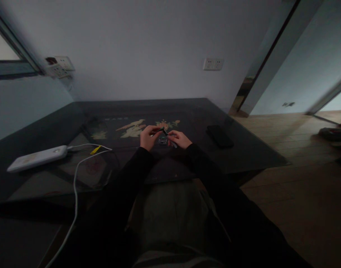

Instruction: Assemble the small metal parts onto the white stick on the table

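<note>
Over the middle of the dark table, both of my hands meet around a small, slender black and silver tool [165, 132], whose exact kind is too small to make out. Its upper dark end lies at the fingertips of my left hand [148, 137], which are pinched together. The fingers of my right hand [181, 140] are closed around its lower part, and a silvery end sticks out below them. A small dark case with light details [163, 141] rests on the table between and just below my hands.
A black phone-like slab [219, 136] lies right of my hands on the table [251, 156]. At left is a white power strip [38, 158] with a white cable [75, 182] trailing off the front edge. Wall sockets [213, 64] are behind.
</note>
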`<act>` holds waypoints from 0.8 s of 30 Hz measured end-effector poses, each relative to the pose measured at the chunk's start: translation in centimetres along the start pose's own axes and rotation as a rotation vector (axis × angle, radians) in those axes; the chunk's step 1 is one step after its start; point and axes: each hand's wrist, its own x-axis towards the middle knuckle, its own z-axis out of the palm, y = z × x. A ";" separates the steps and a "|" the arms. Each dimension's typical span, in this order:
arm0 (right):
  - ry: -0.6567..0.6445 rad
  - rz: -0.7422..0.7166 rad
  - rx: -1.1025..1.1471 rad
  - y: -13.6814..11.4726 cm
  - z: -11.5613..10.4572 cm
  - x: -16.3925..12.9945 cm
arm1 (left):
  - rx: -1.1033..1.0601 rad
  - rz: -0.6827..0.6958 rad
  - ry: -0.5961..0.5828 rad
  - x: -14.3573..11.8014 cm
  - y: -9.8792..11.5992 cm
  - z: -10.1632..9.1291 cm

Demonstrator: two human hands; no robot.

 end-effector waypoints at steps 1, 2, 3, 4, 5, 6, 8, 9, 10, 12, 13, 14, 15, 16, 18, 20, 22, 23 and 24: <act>0.009 0.003 0.002 0.0 0.0 0.0 | 0.001 -0.005 0.000 0.0 -0.1 0.0; 0.018 0.002 -0.001 0.1 0.1 0.1 | 0.002 -0.011 -0.002 0.0 -0.1 0.0; 0.028 -0.001 -0.009 0.1 0.0 0.1 | 0.002 -0.016 -0.002 0.0 -0.2 0.0; 0.037 -0.007 -0.021 0.1 0.0 0.1 | 0.002 -0.021 -0.002 0.1 -0.2 0.0; 0.044 -0.014 -0.035 0.1 0.0 0.1 | 0.002 -0.026 -0.001 0.1 -0.2 0.0; 0.048 -0.020 -0.047 0.1 -0.1 0.1 | 0.002 -0.031 0.002 0.1 -0.2 0.0; 0.053 -0.023 -0.056 0.1 -0.1 0.1 | 0.002 -0.037 0.009 0.1 -0.2 0.0; 0.055 -0.023 -0.057 0.1 -0.2 0.1 | 0.006 -0.036 0.011 0.1 -0.2 0.1; 0.057 -0.024 -0.057 0.1 -0.2 0.1 | 0.012 -0.033 0.011 0.1 -0.1 0.1; 0.065 -0.031 -0.061 0.2 -0.2 0.0 | 0.023 -0.022 0.004 0.0 0.0 0.1; 0.072 -0.036 -0.066 0.3 -0.2 0.1 | 0.026 -0.019 -0.005 0.0 0.0 0.1; 0.080 -0.039 -0.072 0.3 -0.2 0.1 | 0.027 -0.018 -0.016 0.0 0.0 0.2; 0.091 -0.041 -0.078 0.4 -0.2 0.2 | 0.030 -0.022 -0.024 -0.1 -0.1 0.2; 0.108 -0.042 -0.082 0.5 -0.3 0.2 | 0.033 -0.028 -0.029 -0.1 -0.1 0.2; 0.162 -0.043 -0.090 0.8 -0.4 0.4 | 0.049 -0.037 -0.022 -0.1 -0.2 0.2; 0.242 -0.035 -0.094 1.0 -0.8 0.5 | 0.067 -0.027 -0.009 -0.1 -0.4 0.2; 0.330 -0.012 -0.092 1.2 -1.3 0.7 | 0.088 0.006 -0.022 -0.1 -0.5 0.3; 0.371 0.003 -0.086 1.3 -1.6 0.8 | 0.106 0.029 -0.042 -0.2 -0.5 0.4; 0.409 0.017 -0.080 1.4 -1.9 0.8 | 0.130 0.055 -0.072 -0.2 -0.6 0.4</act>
